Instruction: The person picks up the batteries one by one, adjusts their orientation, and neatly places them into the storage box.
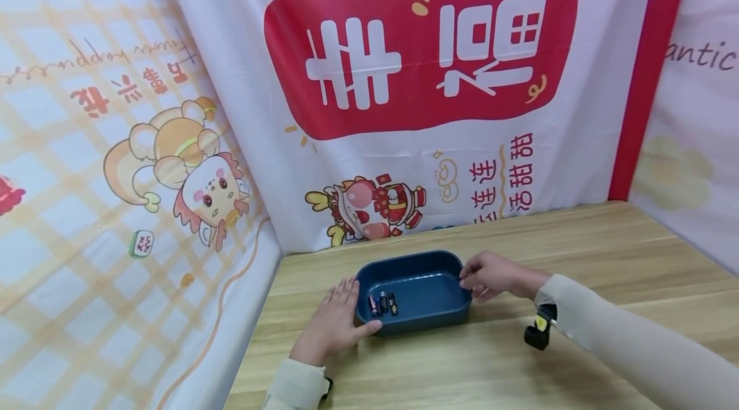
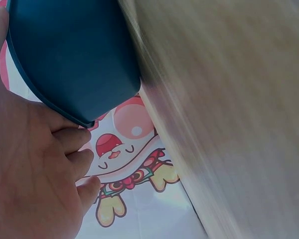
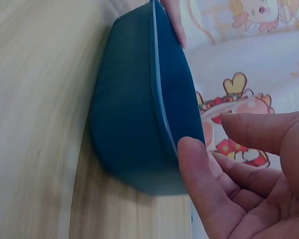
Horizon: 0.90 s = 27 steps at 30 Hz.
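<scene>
A dark blue oblong container stands on the wooden table, with three small battery-like cylinders at the left of its floor. My left hand rests against its left end, fingers extended and thumb at the near corner; in the left wrist view this hand touches the rim of the container. At the right end, my right hand holds the rim with bent fingers. The right wrist view shows the thumb of this hand at the rim of the container, its index finger raised apart.
Light wooden tabletop extends around the container, mostly to the right and in front. Behind the table hangs a white cloth with a red printed panel; a checked, cartoon-printed cloth borders the left side.
</scene>
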{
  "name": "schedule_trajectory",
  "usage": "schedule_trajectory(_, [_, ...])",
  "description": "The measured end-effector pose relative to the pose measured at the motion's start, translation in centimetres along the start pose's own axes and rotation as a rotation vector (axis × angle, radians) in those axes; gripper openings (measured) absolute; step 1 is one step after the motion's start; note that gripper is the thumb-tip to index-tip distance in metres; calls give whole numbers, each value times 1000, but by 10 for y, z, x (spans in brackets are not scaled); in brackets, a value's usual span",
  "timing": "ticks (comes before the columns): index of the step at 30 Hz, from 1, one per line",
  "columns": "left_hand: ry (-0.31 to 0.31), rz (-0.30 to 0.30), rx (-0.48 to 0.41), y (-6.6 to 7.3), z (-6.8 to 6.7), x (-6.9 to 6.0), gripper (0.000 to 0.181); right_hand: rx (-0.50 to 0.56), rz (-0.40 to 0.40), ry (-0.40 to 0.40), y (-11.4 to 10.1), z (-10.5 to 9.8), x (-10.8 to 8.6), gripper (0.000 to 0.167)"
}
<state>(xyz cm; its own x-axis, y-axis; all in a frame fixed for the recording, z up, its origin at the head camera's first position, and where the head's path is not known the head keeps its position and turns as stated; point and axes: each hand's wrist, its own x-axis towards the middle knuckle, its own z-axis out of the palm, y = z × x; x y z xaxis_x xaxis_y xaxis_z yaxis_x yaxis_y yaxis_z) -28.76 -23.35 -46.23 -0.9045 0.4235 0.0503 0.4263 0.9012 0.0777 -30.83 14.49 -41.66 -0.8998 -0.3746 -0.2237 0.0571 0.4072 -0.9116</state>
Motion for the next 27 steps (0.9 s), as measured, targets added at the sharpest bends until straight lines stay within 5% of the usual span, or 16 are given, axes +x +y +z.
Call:
schedule_trajectory(20, [-7,-3,8,-6,4,0,106,-27,104,60,34,-40,-38,24])
schedule_trajectory(27, [-12,-4,14,-7,5,2,106,-26,65,76,50,-54,-54,28])
